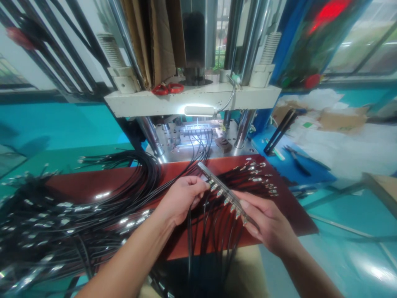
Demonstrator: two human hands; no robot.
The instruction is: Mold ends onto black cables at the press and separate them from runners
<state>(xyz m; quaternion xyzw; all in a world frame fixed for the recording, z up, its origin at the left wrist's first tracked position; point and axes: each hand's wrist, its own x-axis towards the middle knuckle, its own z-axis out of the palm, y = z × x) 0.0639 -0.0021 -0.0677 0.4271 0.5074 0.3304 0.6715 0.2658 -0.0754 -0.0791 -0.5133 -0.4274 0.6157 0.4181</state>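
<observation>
My right hand [263, 217] grips the lower right end of a narrow metal bar fixture [228, 193], which is held tilted above the brown board. Several small metal cable ends sit in a row along the bar, and black cables [214, 231] hang down from it. At the bar's upper left part, my left hand [184, 198] has thumb and fingers pinched on a black cable end beside the row. The far fingertips of both hands are partly hidden.
Ahead stands a press with a white crossbeam [192, 99], red-handled scissors [167, 88] on it and a lit fixture [196, 129] with cables below. Black cable bundles [62, 215] lie left, more cable ends [257, 176] right. Pliers [297, 160] rest on a blue surface [319, 176].
</observation>
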